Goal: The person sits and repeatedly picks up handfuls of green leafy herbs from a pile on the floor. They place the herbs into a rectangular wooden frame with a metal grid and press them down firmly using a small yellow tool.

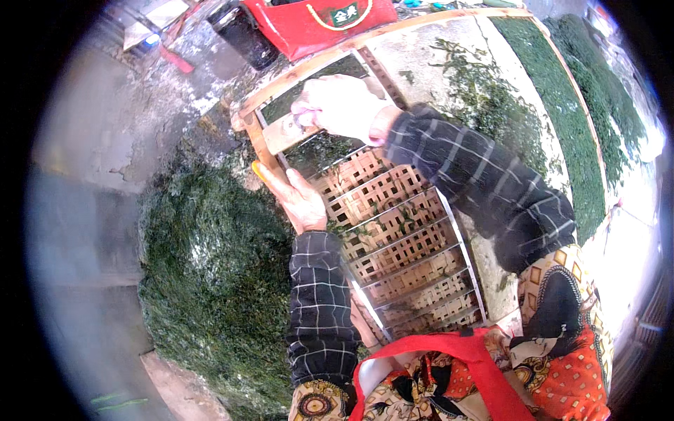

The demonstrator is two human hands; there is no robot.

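Observation:
My right hand (339,108) is closed on a flat wooden board (281,134) that lies across the far part of a metal divider frame (466,250). Dark green leafy material shows in the frame's slots on both sides of the board. My left hand (300,202), its fingers stretched, rests against the left edge of the frame and holds nothing that I can see; one fingertip looks orange. Nearer to me, the divider frame lies over a woven lattice mat (400,226) with green scraps on it.
A large heap of green leafy material (221,284) lies left. Beyond the wooden rail (321,58) stand a red bag (316,26) and a dark cylindrical container (245,39). A green layer (563,121) and loose greens (484,100) lie right.

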